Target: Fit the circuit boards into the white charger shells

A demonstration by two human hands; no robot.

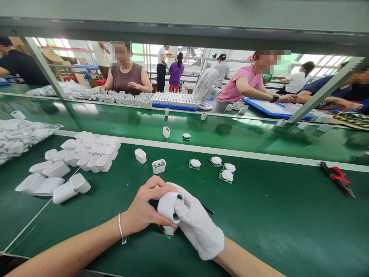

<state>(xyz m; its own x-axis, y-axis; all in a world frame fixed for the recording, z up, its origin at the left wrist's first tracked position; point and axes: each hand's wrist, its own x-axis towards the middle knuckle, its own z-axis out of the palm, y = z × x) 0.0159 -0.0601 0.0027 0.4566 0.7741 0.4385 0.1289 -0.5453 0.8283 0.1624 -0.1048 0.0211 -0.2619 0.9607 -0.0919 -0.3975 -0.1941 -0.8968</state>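
My bare left hand [143, 209] and my white-gloved right hand [197, 223] meet at the near middle of the green mat. Together they grip a white plastic casing [168, 206] with a green circuit board showing in its open end. The left fingers curl around the casing's side and the right thumb presses on its mouth. Another small green board piece [166, 232] lies under the hands. A silver bracelet sits on my left wrist.
Several empty white casings [86, 154] lie at the left, beside a bag of more [17, 136]. Small boards with white caps [224, 169] and two loose casings [158, 166] sit ahead. Red-handled pliers [337, 177] lie far right. Other people work across the conveyor belt [259, 134].
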